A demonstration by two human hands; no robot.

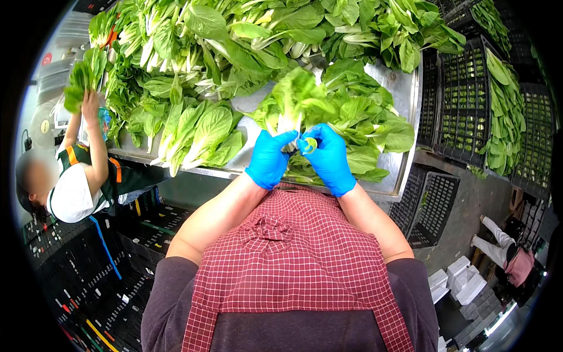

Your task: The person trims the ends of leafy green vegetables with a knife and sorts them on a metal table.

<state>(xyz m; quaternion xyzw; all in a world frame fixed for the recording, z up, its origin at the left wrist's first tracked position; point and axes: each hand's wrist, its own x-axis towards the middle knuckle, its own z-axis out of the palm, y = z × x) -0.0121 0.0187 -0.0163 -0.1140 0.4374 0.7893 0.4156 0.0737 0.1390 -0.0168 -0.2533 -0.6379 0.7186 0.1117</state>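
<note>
My left hand (269, 156), in a blue glove, grips a head of leafy greens (292, 99) around its pale stalk base. The leaves of that head point away from me, over the metal table (248, 137). Close beside it, my right hand (329, 156), also gloved in blue, pinches a small curved yellow-green piece (310, 145) near the base; whether it is a leaf stalk or something else I cannot tell. Loose green leaves (363, 127) lie under and to the right of my right hand. Several bok choy heads (204, 134) rest to the left of my left hand.
A large heap of greens (264, 35) covers the table's far side. At the left, a co-worker (81, 176) holds up greens. Black plastic crates (462, 103) stand on the right, some holding greens. More black crates (145, 233) are at lower left. Another person (506, 251) is farther right.
</note>
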